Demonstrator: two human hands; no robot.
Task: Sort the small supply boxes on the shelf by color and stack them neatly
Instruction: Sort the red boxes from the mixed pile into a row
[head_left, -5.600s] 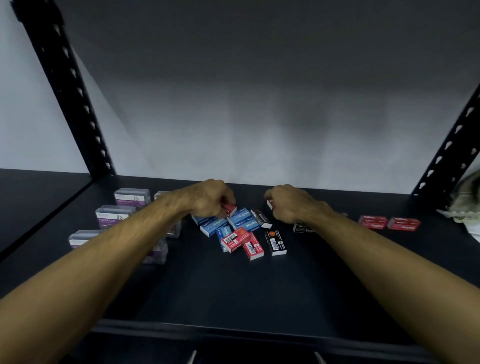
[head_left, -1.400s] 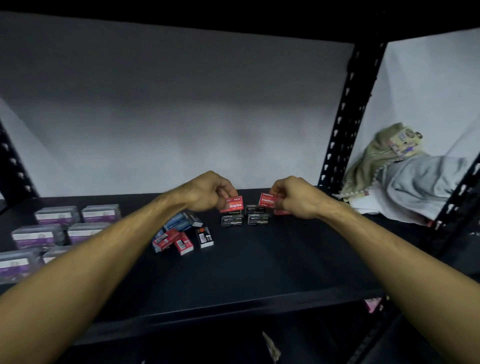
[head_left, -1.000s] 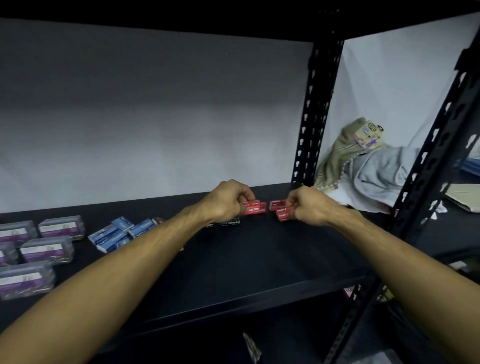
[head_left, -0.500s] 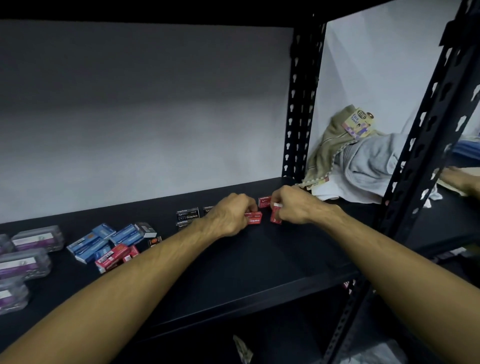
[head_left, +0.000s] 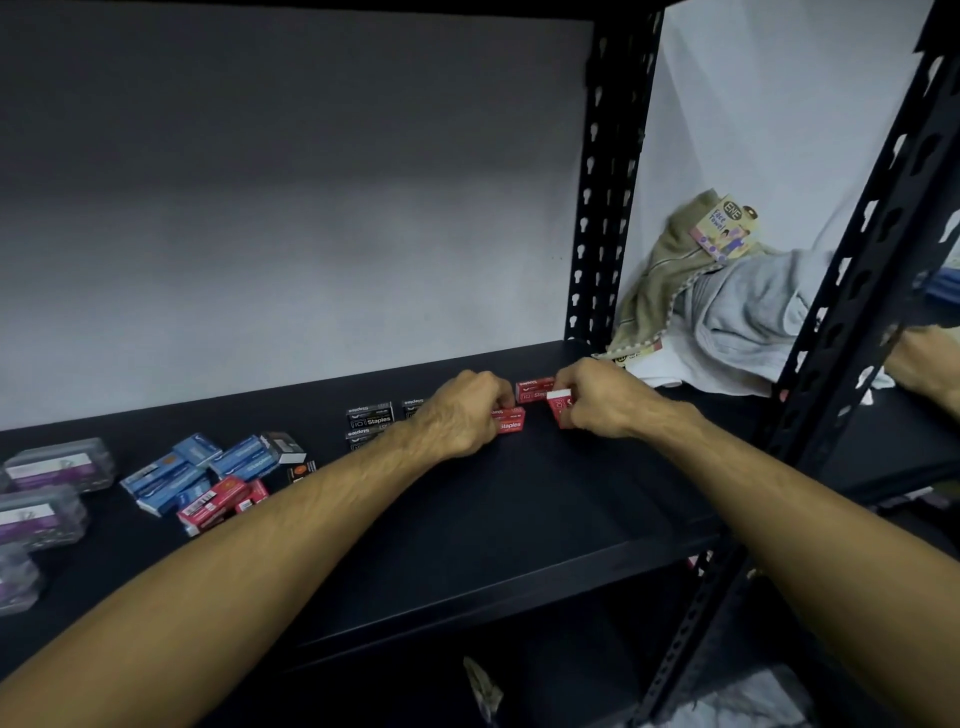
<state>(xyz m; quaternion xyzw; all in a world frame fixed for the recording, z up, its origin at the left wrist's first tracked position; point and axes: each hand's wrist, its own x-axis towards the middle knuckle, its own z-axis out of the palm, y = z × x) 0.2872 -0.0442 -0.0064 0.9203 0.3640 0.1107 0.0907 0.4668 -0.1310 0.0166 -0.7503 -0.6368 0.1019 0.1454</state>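
My left hand (head_left: 457, 415) grips a red staples box (head_left: 510, 420) that sits low on the black shelf (head_left: 519, 519). My right hand (head_left: 597, 397) holds a second red box (head_left: 560, 408) turned on end, close to the first. A third red box (head_left: 534, 389) lies just behind them. Black staples boxes (head_left: 370, 415) stand stacked to the left of my left hand. Further left lies a loose heap of blue boxes (head_left: 208, 467) with red boxes (head_left: 215, 504) at its front.
Clear plastic boxes with purple labels (head_left: 57, 467) sit at the shelf's far left. A black upright post (head_left: 602, 208) stands behind the red boxes. Towels (head_left: 727, 301) are piled on the neighbouring shelf to the right, behind another post (head_left: 857, 312). Another person's hand (head_left: 924, 364) shows at the right edge.
Both hands carried red boxes from the heap rightward toward the post and lowered them to the shelf. My view has swung right. The right-hand box is now turned on end.
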